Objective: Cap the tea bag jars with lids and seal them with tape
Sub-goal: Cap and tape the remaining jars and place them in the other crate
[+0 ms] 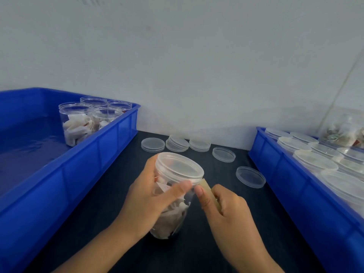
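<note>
My left hand grips the capped jar tilted over the dark tabletop, thumb on the lid seam, while my right hand pinches the tape roll against the rim. If the jar rolls in my grip, I reckon the strip wanders off the seam or creases. The clear tape's free end is invisible to me, and my fingers hide most of the roll.

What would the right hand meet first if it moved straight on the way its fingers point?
Probably the capped jar: the right hand with the tape points up-left at the lid rim, almost touching.
</note>
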{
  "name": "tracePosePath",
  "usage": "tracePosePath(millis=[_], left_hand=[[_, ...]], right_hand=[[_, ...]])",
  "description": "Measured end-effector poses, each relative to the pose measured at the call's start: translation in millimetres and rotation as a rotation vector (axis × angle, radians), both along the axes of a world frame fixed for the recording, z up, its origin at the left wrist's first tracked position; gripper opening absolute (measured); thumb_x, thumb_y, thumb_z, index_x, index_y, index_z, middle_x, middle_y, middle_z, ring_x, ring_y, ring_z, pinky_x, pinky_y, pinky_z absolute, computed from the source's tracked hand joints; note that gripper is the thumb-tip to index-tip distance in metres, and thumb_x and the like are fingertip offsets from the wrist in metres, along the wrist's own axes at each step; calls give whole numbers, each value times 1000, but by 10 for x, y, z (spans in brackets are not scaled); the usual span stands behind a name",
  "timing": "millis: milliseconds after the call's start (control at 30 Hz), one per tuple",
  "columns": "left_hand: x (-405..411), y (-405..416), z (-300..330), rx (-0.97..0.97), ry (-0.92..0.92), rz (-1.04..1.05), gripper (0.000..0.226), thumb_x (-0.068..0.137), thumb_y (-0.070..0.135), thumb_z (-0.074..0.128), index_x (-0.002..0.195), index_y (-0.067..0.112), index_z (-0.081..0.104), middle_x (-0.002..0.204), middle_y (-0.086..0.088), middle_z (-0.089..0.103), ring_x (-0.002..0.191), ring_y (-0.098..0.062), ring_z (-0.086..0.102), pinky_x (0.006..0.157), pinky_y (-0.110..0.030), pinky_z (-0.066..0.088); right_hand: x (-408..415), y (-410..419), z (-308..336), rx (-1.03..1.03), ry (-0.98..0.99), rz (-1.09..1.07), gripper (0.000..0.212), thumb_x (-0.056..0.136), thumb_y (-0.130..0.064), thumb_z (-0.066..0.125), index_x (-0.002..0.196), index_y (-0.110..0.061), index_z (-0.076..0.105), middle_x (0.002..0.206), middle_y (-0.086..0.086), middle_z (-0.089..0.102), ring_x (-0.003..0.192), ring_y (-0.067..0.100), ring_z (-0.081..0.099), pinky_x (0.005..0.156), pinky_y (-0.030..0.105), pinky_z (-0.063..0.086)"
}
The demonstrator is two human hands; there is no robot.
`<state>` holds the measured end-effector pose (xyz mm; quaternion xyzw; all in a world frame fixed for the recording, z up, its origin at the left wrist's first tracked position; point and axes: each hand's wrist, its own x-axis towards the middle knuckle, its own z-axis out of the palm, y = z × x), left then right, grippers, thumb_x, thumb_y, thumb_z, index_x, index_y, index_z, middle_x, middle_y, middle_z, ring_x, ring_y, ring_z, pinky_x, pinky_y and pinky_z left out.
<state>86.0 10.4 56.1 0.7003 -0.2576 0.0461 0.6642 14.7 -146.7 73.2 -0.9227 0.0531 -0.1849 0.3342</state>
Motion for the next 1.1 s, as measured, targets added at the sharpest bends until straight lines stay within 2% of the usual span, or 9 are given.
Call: tracePosePath(millis=[100,267,433,533,600,733,800,933,1100], left_hand=[[28,-7,-51,53,-43,104,80,46,71,75,116,41,49,109,32,60,104,12,57,78,-2,43],[23,-20,-77,5,-62,113,74,49,67,79,114,44,51,109,26,64,103,6,61,79,-6,46],[48,7,-38,-4,-83,129,77,47,62,79,114,35,54,106,24,65,100,3,62,78,-8,48],[80,51,-18,4,-75,91,76,47,61,79,113,29,57,103,20,68,99,0,64,78,-9,48],[100,71,2,11,-51,49,74,47,60,78,111,28,59,103,19,69,99,0,64,78,-8,47],[147,79,34,-12,22,-46,71,47,54,79,109,24,62,104,12,72,98,-4,66,78,-11,50],[153,72,39,-32,59,-91,72,46,52,81,110,23,63,105,7,73,99,-7,67,79,-14,52],[143,67,46,-66,140,-191,88,37,63,86,111,20,65,107,0,73,100,-13,68,79,-17,53],[137,90,70,-77,196,-228,97,32,67,87,115,22,61,107,4,72,101,-10,67,76,-14,52]], right_hand=[[1,-31,7,-81,-5,60,64,75,-79,25,73,-19,49,57,2,51,49,8,42,50,28,37],[-16,-115,60,-151,-2,121,61,79,-74,24,77,-18,49,65,10,54,51,13,43,55,36,41],[-20,-218,119,-333,-8,96,62,72,-82,13,80,-31,48,62,-1,55,55,12,51,55,27,42],[-7,-326,156,-252,-23,89,71,66,-93,20,79,-32,54,61,-8,57,52,6,49,50,19,35],[0,-390,169,-188,-38,121,75,63,-97,22,83,-33,56,65,-8,58,51,5,48,47,20,35],[43,-453,141,-232,-75,149,60,75,-83,29,75,-29,56,66,-6,57,51,7,46,48,25,36],[62,-458,125,-277,-96,138,57,78,-77,29,74,-28,57,58,-6,52,51,8,44,52,22,30],[68,-436,121,-282,-120,114,58,78,-75,26,75,-26,56,53,-8,47,51,9,43,57,15,23],[62,-384,105,-264,-112,110,57,77,-75,26,73,-26,54,52,-6,46,50,9,42,56,16,24]])
